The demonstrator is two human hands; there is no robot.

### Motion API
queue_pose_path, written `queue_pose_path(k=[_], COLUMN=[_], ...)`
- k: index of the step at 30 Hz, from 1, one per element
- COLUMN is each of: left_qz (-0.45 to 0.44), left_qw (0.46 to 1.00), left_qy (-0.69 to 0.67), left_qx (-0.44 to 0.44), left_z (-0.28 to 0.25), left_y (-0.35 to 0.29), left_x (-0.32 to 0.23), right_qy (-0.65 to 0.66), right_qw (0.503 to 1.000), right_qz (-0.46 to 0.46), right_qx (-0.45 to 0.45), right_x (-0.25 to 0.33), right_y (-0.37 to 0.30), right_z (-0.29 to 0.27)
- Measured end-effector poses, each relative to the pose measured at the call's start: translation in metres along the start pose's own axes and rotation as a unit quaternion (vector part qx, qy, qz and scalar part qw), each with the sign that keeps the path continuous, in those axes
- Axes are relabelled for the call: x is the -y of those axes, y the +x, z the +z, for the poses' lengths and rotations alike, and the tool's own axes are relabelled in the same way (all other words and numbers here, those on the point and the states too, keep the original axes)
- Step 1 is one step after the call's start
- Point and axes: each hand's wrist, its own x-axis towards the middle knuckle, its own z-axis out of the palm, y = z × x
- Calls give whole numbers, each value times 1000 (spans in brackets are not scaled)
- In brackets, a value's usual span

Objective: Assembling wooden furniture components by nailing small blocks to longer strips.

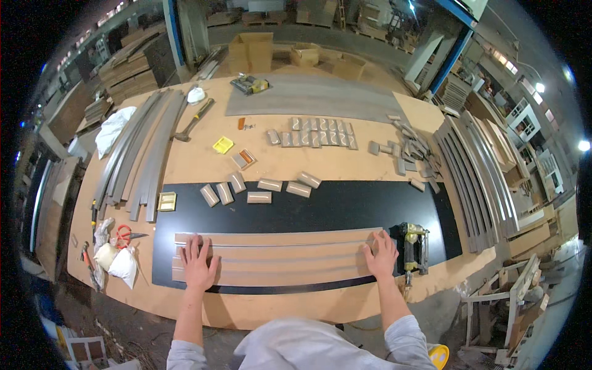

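A long tan panel with grey strips running along it [290, 266] lies flat on a black board [345, 209]. My left hand [198, 264] rests on the panel's left end, fingers spread. At the other end my right hand [381, 255] touches the panel's right edge, its fingers also apart. Neither hand grips anything. Just right of my right hand lies a nail gun [417, 248] in dull yellow and black. Beyond the panel, several short grey-edged blocks [259, 197] with pale tops are scattered on the board and the bench.
Grey strips are stacked at the left [148, 160] and right [468, 185] of the bench [203, 148]. A hammer [196, 119], a second nail gun [250, 84], a grey sheet [314, 98] and rows of small blocks [317, 133] lie farther back. Red-handled scissors [125, 235] lie at left.
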Motion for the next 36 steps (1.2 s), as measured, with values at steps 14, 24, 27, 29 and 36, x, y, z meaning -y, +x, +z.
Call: queue_pose_path(k=[14,24,27,29,36], left_qz=[-115,-2,-11,-7,-14], left_qw=[992,998,997,998,998], left_qy=[-55,-34,-29,-44,-39], left_qx=[-4,51,66,51,42], left_z=[36,48,45,46,50], left_y=[7,5,-1,2,6], left_x=[-20,-145,-151,-155,-149], right_qy=[77,120,178,167,272], right_qw=[993,992,983,985,956], right_qz=[92,32,47,40,3], right_qx=[-3,31,-9,0,-108], right_x=[-32,-60,-59,-55,-69], right_y=[-46,-41,-20,-11,3], right_z=[-22,-13,-15,-13,-41])
